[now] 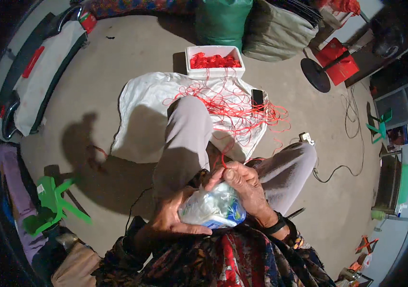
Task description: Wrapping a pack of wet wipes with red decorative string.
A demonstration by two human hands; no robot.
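Note:
My left hand is wrapped round the side of a clear plastic bag in my lap, its thumb lying along the lower edge. Something white and blue shows through the plastic, but its kind is unclear. My right hand is closed at the bag's upper right, thumb pressed to the fingers on a red string. From there the string runs forward between my knees to a loose tangle of red string. That tangle lies on a white woven sheet on the floor.
Beyond the sheet stands a white foam box filled with red string bundles. A black phone rests on the sheet. A white power strip lies by my right knee. Green stools stand at left and far right. Large sacks are behind.

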